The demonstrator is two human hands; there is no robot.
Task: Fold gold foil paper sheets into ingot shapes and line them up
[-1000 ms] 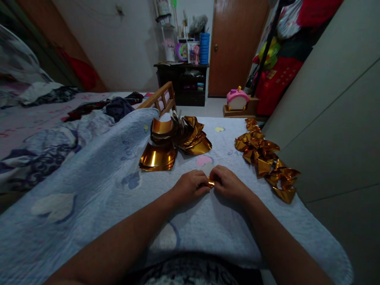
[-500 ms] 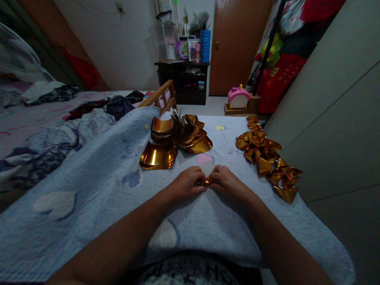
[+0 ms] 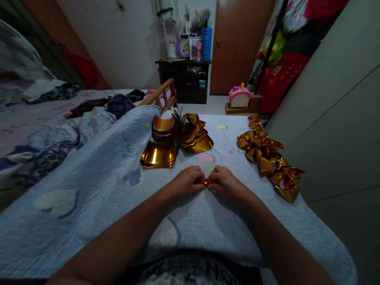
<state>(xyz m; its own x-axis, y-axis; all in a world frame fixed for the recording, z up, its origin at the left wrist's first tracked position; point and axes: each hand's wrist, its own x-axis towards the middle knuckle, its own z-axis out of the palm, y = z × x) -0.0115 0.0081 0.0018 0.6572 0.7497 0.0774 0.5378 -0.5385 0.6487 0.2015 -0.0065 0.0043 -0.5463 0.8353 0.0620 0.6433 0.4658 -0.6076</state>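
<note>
Between my two hands is a sheet of gold foil paper [image 3: 209, 168], its pale back showing above my fingers and a small gold rolled edge below. My left hand [image 3: 190, 180] pinches its left side, fingers closed. On the right side, my right hand [image 3: 222, 180] grips it the same way, and the fingertips of both hands are close together. Beyond my left hand lie fanned stacks of gold foil sheets [image 3: 160, 153]. To the right sits a row of folded gold foil pieces [image 3: 263, 152]. My fingers hide most of the held sheet.
Everything lies on a light blue quilted cover [image 3: 196, 221] with heart shapes. A wooden rail [image 3: 160, 95] stands behind the stacks. A pink toy [image 3: 240, 97] is beyond the far edge, and a pale cabinet [image 3: 338, 118] stands along the right.
My hands have drawn slightly closer together, and less of the gold edge shows between them. The view has shifted a little; the stacks and folded pieces lie as before.
</note>
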